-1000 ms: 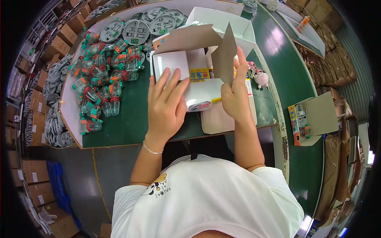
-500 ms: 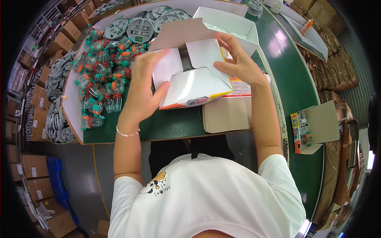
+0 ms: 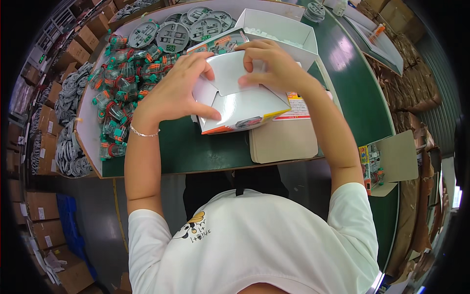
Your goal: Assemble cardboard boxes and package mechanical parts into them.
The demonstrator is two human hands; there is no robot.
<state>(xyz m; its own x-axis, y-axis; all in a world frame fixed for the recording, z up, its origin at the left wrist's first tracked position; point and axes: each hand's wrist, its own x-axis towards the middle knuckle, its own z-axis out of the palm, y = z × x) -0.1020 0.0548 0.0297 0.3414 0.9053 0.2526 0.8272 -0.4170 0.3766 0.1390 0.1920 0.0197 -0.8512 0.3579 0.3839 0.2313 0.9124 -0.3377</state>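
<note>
White cardboard is gleaming between the worker's hands: a carton [image 3: 252,108], printed on its outer front, is sitting on the green worktop [image 3: 210,154] straight ahead of the body, its pale flaps folding inward over the opening. The left hand [image 3: 171,93] is spanning its left side, thumb lying wide of the fingers, fingertips touching one flap and the thumb reaching onto the front one. The right hand [image 3: 279,71] is arching over the far right part, fingers half curled, a gap showing between them and the blurred thumb; whether it is pressing the flap I cannot tell. A bracelet [image 3: 144,133] is circling the left wrist.

Just in front of the carton's right side, flat brown card [image 3: 284,142] is lying in a stack. Clear containers [image 3: 115,110] with green and orange parts are crowding the left, grey discs [image 3: 173,37] are piling up beyond them, and an open white box [image 3: 279,24] is standing behind the right hand.
</note>
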